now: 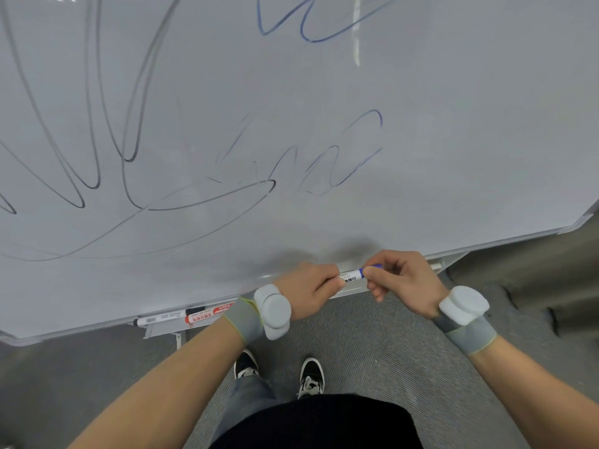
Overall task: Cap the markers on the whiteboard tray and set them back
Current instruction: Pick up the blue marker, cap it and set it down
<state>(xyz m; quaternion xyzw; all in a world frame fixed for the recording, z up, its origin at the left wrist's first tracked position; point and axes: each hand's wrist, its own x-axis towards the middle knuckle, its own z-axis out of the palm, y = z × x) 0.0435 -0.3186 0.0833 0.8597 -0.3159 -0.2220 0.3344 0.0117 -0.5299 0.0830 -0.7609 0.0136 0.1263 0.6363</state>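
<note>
I hold a white marker with blue trim [351, 274] level, just above the whiteboard tray [348, 291]. My left hand [311, 288] grips the marker's barrel. My right hand [400, 277] pinches its blue cap [372, 268] at the marker's right end; the fingers hide whether the cap is fully seated. Further left on the tray lie a black-capped marker [165, 318] and a red marker [210, 314], side by side.
The whiteboard [291, 124] carries black and blue scribbles, and its lower right corner [580, 222] juts out. Under the tray sits a metal bracket [176, 338]. My shoes [311, 377] stand on grey carpet close to the board.
</note>
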